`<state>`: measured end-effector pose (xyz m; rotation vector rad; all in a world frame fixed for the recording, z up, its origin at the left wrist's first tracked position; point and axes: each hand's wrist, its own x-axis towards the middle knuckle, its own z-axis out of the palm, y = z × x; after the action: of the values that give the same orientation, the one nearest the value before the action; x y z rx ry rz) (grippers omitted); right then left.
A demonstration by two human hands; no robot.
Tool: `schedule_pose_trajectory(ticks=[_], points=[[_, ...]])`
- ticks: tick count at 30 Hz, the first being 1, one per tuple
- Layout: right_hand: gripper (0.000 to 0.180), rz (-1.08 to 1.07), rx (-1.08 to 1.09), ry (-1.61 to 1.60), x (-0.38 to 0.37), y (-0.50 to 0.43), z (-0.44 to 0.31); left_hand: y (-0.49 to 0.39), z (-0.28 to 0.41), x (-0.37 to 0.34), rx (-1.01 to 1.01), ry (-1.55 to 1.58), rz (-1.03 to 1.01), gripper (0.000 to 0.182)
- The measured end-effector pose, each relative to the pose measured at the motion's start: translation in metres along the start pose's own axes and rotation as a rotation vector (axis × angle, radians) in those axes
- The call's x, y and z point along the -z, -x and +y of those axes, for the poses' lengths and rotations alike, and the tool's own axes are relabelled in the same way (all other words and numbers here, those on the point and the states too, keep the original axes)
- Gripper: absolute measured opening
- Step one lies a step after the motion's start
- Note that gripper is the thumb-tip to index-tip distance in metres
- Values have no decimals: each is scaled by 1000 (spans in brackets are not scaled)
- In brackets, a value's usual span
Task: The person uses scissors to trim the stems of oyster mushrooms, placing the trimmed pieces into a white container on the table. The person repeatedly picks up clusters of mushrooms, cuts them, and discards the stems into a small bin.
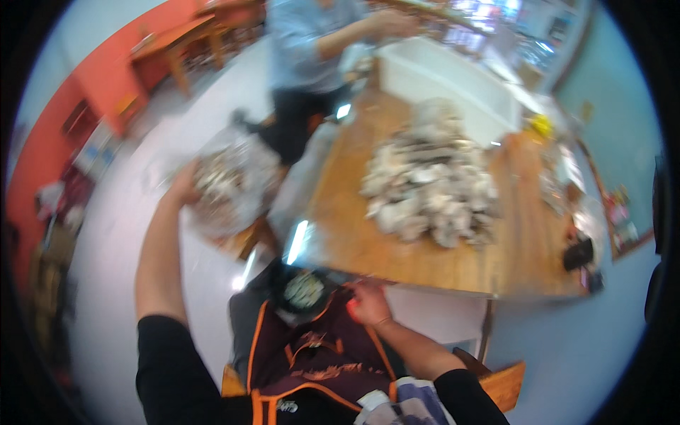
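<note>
My left hand [185, 185] is stretched out to the left, gripping the edge of a clear plastic bag [260, 164]. Inside the bag lie pale, brownish pieces, too blurred to name surely. By my lap, my right hand [370, 304] closes around a small red object [353, 310], mostly hidden by the fingers. A black bowl [278, 302] with pale cut pieces [304, 290] rests on my lap over a dark apron [319, 356] with orange trim. On the wooden table [340, 234] is a large heap of grey-white mushrooms [430, 186], apparently oyster mushrooms.
A person in a light blue shirt [303, 53] stands across the table's left corner, beside a white bin [451, 79]. Along the table's right side are a dark object [578, 254] and crumpled plastic [552, 186]. A wooden desk [175, 40] stands at the far left.
</note>
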<state>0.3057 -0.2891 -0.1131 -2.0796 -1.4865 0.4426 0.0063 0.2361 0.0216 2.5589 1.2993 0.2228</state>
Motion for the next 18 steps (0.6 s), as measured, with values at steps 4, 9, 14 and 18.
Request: schedule_pose_trajectory(ticks=[4,9,14,18], points=[[34,-6,30,18,-3,3,-9,63,12,15,63,424,276,103],[33,63,6,37,-6,9,-18,156,76,6,70,1367,281,60],[34,99,102,39,-12,25,-29,239,138,-56,24,2090,95,45],[30,68,-25,-222,-12,42,-56,276,178,-102,134,2175,50,40]])
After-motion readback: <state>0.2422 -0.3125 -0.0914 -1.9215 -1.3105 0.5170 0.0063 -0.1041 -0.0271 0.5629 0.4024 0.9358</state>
